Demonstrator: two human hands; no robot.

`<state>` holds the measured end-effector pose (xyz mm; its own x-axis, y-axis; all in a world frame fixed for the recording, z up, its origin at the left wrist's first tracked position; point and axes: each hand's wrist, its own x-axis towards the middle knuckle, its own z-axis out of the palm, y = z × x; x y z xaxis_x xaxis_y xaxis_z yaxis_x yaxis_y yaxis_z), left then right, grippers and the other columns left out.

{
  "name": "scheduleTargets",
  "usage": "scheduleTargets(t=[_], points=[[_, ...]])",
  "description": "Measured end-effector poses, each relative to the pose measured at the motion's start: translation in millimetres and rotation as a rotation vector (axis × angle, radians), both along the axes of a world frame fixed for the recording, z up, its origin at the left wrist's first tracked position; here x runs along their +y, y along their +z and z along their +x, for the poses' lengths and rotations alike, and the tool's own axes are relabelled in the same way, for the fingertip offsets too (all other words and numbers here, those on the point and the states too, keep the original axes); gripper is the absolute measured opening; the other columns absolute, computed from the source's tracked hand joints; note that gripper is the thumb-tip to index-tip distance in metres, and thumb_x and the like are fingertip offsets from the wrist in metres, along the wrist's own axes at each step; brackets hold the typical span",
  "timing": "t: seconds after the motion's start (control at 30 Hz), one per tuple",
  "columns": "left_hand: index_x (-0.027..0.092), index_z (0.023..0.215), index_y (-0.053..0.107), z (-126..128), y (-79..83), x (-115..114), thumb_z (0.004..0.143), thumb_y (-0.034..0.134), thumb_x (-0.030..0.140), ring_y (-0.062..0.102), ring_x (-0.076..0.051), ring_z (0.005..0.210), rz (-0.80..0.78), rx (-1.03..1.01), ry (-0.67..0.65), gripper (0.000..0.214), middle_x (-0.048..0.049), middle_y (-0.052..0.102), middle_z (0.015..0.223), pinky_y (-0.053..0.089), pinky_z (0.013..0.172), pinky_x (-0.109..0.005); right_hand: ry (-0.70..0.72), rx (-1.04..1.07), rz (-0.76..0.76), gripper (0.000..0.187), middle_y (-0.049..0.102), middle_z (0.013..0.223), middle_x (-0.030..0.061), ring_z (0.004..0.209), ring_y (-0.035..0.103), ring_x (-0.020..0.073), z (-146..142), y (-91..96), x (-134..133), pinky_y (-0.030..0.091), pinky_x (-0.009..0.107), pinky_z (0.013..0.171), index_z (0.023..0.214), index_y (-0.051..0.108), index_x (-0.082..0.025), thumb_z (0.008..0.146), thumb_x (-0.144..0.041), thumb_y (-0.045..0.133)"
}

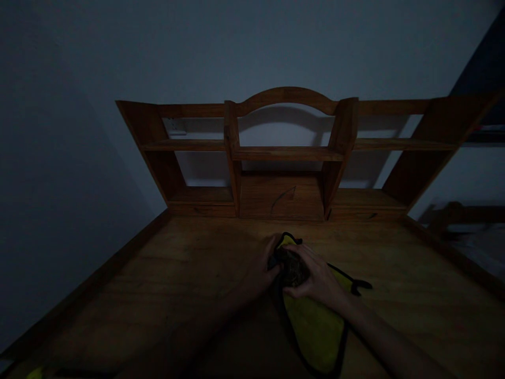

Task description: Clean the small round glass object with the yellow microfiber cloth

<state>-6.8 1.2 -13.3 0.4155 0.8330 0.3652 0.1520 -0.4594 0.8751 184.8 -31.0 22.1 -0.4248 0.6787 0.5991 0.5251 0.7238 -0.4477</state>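
Note:
A yellow-green cloth (pixel 317 331) with black edging and a black loop at its right side lies on the wooden desk. Over its upper part, a dark, mottled, rounded object (pixel 295 267) sits between my two hands; the dim light hides what kind it is. My right hand (pixel 315 276) curves around this object from the right, thumb below and fingers above. From the left, my left hand (pixel 266 269) grips its dark edge, the thumb pointing inward. Part of the cloth is hidden beneath my hands and right forearm.
A wooden shelf unit (pixel 288 153) with several compartments stands at the back of the desk (pixel 189 279), against the wall. Something small and yellow (pixel 34 373) shows at the bottom left edge. A power socket (pixel 175 126) is behind the left shelf.

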Motion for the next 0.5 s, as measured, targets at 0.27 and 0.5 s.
scheduleTargets(t=[0.27,0.5], points=[[0.019,0.127,0.038,2.1,6.3,-9.6,0.081,0.056,0.024,0.054,-0.024,0.106,-0.091,0.043,0.101,0.05,-0.0081,0.056,0.116,0.04,0.095,-0.041,0.018,0.001,-0.003,0.077,0.056,0.117,0.0086,0.109,0.053,0.026,-0.1,-0.1,0.8,0.042,0.039,0.095,0.127,0.042,-0.021,0.062,-0.039,0.079],[0.023,0.142,0.03,-2.1,6.4,-9.9,0.086,0.05,0.025,0.038,-0.025,0.129,-0.084,0.046,-0.005,0.06,-0.0066,0.043,0.14,0.025,0.11,-0.042,0.005,-0.009,-0.012,0.077,0.056,0.117,0.0086,0.109,0.053,0.0262,0.3,-1.5,-0.4,0.042,0.039,0.096,0.126,0.042,-0.021,0.061,-0.038,0.08]])
